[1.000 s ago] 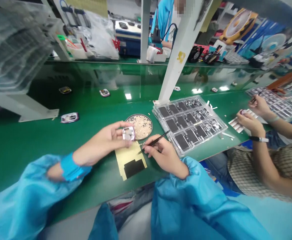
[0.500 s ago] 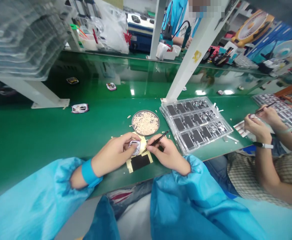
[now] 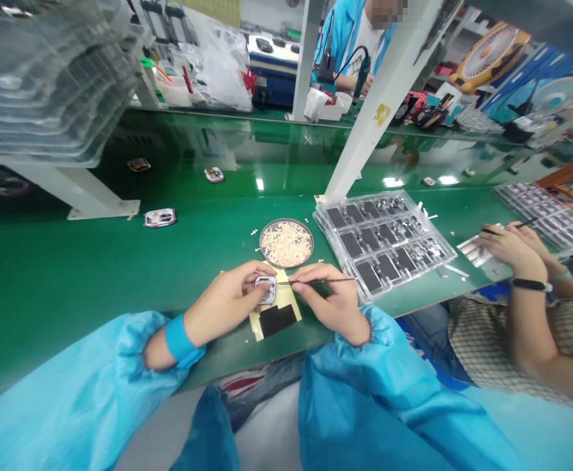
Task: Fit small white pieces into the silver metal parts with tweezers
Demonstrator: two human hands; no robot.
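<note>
Between the thumb and fingers of my left hand (image 3: 227, 297) is a small square watch case (image 3: 267, 288) with rounded corners and a pale rim. My right hand (image 3: 329, 297) is closed on dark tweezers (image 3: 335, 280), held almost level, with their tips at the right side of the case. Both hands are over a yellow sheet (image 3: 290, 297) that bears a black rectangle (image 3: 279, 320). Just beyond them stands a round dish (image 3: 286, 243) full of tiny pale pieces. What the tweezer tips hold, if anything, is too small to tell.
Stacked clear trays (image 3: 384, 242) with dark screens and flex parts lie to the right. Another watch case (image 3: 159, 217) lies at the left, near a white post foot (image 3: 104, 208). A co-worker's hands (image 3: 517, 245) work at the far right. A shelf (image 3: 247, 116) spans the back.
My right hand has turned the tweezers from a slant to nearly level, bringing their tips to the case's side. The left hand still holds the case. The co-worker's hands have shifted.
</note>
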